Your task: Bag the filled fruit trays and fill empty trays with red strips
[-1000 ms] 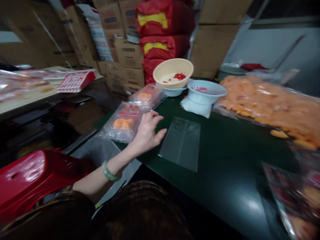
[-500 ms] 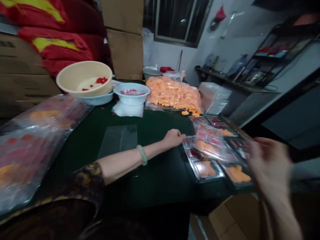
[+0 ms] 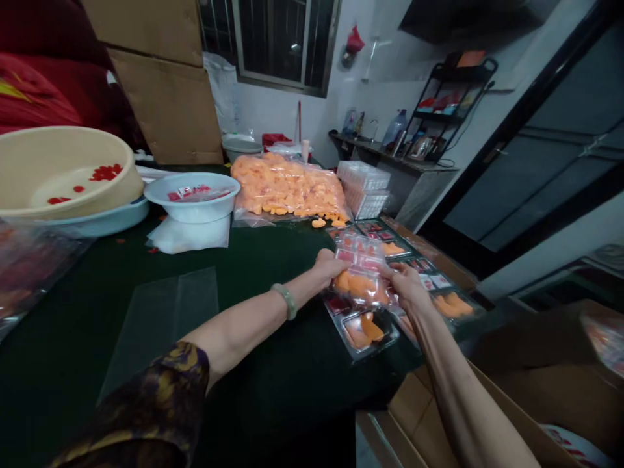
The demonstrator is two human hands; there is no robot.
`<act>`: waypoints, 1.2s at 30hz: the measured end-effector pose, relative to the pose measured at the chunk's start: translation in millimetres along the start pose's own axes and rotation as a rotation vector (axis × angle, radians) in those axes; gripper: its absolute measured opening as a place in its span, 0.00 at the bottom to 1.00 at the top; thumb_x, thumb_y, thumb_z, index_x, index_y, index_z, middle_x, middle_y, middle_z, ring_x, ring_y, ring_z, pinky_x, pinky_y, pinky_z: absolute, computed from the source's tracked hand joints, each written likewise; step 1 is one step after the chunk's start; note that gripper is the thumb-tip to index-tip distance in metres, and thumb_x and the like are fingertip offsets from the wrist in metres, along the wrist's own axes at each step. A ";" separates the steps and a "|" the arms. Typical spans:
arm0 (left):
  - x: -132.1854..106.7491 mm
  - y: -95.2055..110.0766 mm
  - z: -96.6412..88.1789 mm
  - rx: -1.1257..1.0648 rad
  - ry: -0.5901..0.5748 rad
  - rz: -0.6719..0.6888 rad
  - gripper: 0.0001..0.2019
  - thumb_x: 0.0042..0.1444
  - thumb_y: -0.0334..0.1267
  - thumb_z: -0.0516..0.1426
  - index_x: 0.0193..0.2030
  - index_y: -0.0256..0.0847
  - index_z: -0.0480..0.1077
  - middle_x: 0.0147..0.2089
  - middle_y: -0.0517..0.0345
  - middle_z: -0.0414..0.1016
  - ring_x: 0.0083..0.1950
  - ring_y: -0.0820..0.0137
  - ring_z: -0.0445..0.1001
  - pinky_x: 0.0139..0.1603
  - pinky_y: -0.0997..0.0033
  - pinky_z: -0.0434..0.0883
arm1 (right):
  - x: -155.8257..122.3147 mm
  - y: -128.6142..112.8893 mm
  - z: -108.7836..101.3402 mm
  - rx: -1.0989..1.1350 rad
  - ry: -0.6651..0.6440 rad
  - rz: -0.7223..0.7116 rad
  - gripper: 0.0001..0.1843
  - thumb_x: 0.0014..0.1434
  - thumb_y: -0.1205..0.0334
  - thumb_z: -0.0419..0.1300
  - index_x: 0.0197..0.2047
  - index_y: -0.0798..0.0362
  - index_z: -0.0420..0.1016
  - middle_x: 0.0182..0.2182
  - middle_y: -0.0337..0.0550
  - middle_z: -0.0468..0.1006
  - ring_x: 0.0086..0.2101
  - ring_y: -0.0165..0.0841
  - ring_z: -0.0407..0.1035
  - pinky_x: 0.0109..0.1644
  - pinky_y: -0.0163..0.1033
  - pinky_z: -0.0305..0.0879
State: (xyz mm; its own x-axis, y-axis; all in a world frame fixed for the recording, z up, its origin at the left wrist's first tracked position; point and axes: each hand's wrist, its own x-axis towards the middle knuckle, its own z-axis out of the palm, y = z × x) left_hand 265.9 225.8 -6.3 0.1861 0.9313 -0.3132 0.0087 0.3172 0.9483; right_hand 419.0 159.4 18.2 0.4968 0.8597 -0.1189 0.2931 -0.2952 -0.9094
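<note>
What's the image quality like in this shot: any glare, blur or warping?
In the head view, wide-angle warping bends the window frame and stretches the forearms; glare lies on the clear plastic pack; the left hand and right hand look fairly sharp; the dark green table falls into dim shadow.

One left hand [image 3: 327,268] and one right hand [image 3: 407,289] grip one clear plastic tray of orange pieces [image 3: 361,286]; one pale green bangle [image 3: 287,301]; the dark green tabletop [image 3: 273,370] carries one beige plastic basin [image 3: 63,135], one round white plastic bowl [image 3: 192,208], one bulging clear plastic bag of orange pieces [image 3: 287,188], one flat clear plastic sleeve [image 3: 160,318]
</note>
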 end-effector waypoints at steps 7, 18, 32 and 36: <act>-79.2 16.0 -51.4 -0.250 -0.007 0.061 0.10 0.40 0.25 0.63 0.27 0.34 0.65 0.24 0.61 0.70 0.24 0.75 0.70 0.29 0.72 0.71 | -51.8 -28.8 17.2 0.479 -0.354 0.002 0.18 0.37 0.54 0.69 0.24 0.53 0.64 0.19 0.34 0.69 0.20 0.26 0.64 0.21 0.31 0.61; -224.7 -43.6 -226.5 0.431 0.369 0.293 0.17 0.55 0.45 0.54 0.45 0.33 0.67 0.38 0.49 0.71 0.35 0.67 0.71 0.32 0.67 0.70 | -145.2 -24.5 124.8 0.607 -0.793 0.102 0.24 0.36 0.61 0.72 0.32 0.50 0.62 0.20 0.33 0.75 0.23 0.35 0.74 0.18 0.29 0.63; -275.9 -93.2 -258.5 1.549 0.014 0.478 0.17 0.59 0.37 0.49 0.52 0.29 0.63 0.53 0.37 0.64 0.56 0.54 0.62 0.51 0.56 0.64 | -140.9 10.3 76.1 0.230 -0.932 0.331 0.27 0.35 0.62 0.73 0.38 0.48 0.68 0.24 0.35 0.76 0.22 0.33 0.73 0.22 0.32 0.70; -275.4 -86.5 -249.8 1.641 -0.060 0.466 0.12 0.58 0.24 0.45 0.39 0.29 0.69 0.43 0.41 0.68 0.44 0.60 0.66 0.42 0.62 0.66 | -140.8 10.6 70.8 0.116 -0.996 0.299 0.26 0.37 0.58 0.72 0.39 0.49 0.66 0.23 0.35 0.74 0.22 0.36 0.73 0.19 0.33 0.67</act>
State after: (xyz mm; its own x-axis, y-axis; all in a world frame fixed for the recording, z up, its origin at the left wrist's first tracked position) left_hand -31.5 -13.3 -14.8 0.4992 0.8651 -0.0486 0.8664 -0.4990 0.0175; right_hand 294.4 64.7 -2.9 -0.3776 0.7282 -0.5720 0.1626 -0.5560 -0.8151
